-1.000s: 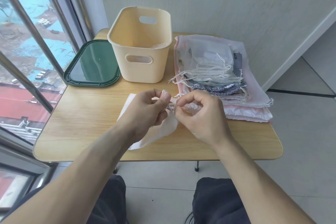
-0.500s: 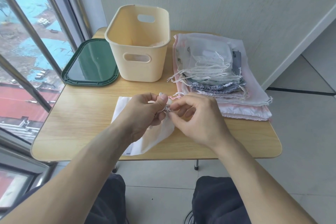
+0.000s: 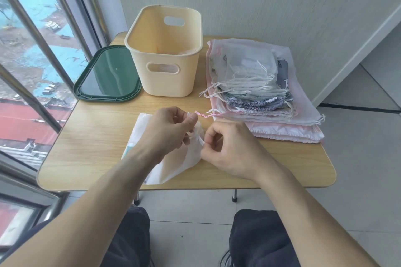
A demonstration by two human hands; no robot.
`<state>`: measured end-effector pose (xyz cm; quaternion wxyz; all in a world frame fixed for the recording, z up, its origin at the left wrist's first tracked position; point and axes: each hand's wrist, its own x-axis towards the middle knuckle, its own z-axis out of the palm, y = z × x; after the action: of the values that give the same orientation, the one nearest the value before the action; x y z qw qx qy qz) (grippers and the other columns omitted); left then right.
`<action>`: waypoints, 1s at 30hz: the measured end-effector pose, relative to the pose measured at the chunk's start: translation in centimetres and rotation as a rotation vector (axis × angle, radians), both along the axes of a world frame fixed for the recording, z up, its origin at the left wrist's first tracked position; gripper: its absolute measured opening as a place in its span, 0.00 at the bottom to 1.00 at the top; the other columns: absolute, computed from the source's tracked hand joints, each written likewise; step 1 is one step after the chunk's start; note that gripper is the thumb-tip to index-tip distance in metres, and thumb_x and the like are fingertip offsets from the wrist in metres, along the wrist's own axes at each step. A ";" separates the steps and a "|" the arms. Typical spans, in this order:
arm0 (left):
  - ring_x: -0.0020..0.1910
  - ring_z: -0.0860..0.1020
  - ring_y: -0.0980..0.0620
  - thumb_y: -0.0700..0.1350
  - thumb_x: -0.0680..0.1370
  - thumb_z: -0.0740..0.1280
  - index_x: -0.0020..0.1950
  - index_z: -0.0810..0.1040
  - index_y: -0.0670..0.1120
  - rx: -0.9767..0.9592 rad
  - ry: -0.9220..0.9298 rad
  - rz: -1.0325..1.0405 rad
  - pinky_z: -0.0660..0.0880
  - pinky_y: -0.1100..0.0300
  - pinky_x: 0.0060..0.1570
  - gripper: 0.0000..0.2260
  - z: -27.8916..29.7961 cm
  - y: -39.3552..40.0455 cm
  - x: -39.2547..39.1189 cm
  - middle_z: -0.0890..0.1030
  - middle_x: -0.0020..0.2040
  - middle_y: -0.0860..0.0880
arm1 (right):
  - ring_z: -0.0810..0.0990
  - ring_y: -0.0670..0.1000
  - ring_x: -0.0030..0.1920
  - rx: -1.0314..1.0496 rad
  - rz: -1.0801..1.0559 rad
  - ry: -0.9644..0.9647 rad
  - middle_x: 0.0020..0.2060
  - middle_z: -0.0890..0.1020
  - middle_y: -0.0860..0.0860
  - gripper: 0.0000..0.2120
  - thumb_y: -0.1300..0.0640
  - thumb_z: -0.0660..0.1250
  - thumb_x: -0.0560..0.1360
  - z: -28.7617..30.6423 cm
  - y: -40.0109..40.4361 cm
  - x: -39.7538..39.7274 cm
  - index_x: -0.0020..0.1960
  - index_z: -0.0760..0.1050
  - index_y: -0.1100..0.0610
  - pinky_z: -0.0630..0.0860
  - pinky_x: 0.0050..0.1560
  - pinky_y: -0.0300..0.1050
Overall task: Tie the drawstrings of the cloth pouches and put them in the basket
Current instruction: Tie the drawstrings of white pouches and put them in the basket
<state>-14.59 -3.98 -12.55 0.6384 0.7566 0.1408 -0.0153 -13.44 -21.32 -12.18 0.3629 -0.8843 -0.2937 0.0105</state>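
Note:
A white cloth pouch lies on the wooden table near its front edge, its gathered mouth raised between my hands. My left hand pinches one end of the white drawstring above the mouth. My right hand pinches the other end lower down, to the right. A cream plastic basket stands behind them at the table's back, with some pale cloth just visible inside. A stack of flat pouches, white, blue-patterned and pink, lies to its right.
A dark green lid lies left of the basket by the window frame. A wall runs behind the table. Bare table surface lies left of the white pouch. My knees are under the front edge.
My hands have drawn apart. The right one has dropped down and to the right with its string end, while the left has stayed near the pouch mouth.

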 end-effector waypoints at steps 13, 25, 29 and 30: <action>0.29 0.81 0.50 0.44 0.79 0.70 0.43 0.78 0.35 0.016 0.020 0.019 0.81 0.55 0.37 0.12 0.1 0.1 0.1 0.83 0.31 0.50 | 0.74 0.44 0.26 0.229 -0.090 0.128 0.28 0.80 0.48 0.10 0.66 0.72 0.64 0.9 -0.2 -0.5 0.33 0.73 0.56 0.71 0.29 0.40; 0.27 0.80 0.50 0.46 0.83 0.64 0.43 0.75 0.42 0.278 -0.021 -0.093 0.75 0.62 0.29 0.11 0.0 0.1 -0.1 0.84 0.36 0.49 | 0.72 0.44 0.30 0.208 -0.137 0.303 0.27 0.76 0.48 0.06 0.65 0.62 0.76 1.1 -0.7 -0.1 0.46 0.74 0.55 0.68 0.35 0.36; 0.26 0.79 0.49 0.47 0.83 0.62 0.45 0.75 0.41 0.239 -0.042 -0.057 0.74 0.60 0.26 0.12 0.2 0.2 0.2 0.84 0.35 0.48 | 0.69 0.45 0.29 0.356 -0.204 0.506 0.28 0.74 0.43 0.07 0.55 0.60 0.74 0.8 -1.2 0.7 0.49 0.75 0.51 0.67 0.35 0.44; 0.26 0.79 0.48 0.47 0.84 0.62 0.45 0.75 0.41 0.220 -0.039 -0.030 0.73 0.61 0.25 0.12 0.2 0.3 0.3 0.84 0.35 0.48 | 0.69 0.44 0.29 0.280 -0.147 0.513 0.28 0.75 0.43 0.06 0.56 0.62 0.75 0.8 -1.5 0.6 0.50 0.75 0.51 0.67 0.34 0.43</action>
<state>-14.30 -3.72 -12.37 0.5536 0.8244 0.1178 0.0053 -12.80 -22.84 -11.35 0.5433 -0.8132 -0.1261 0.1665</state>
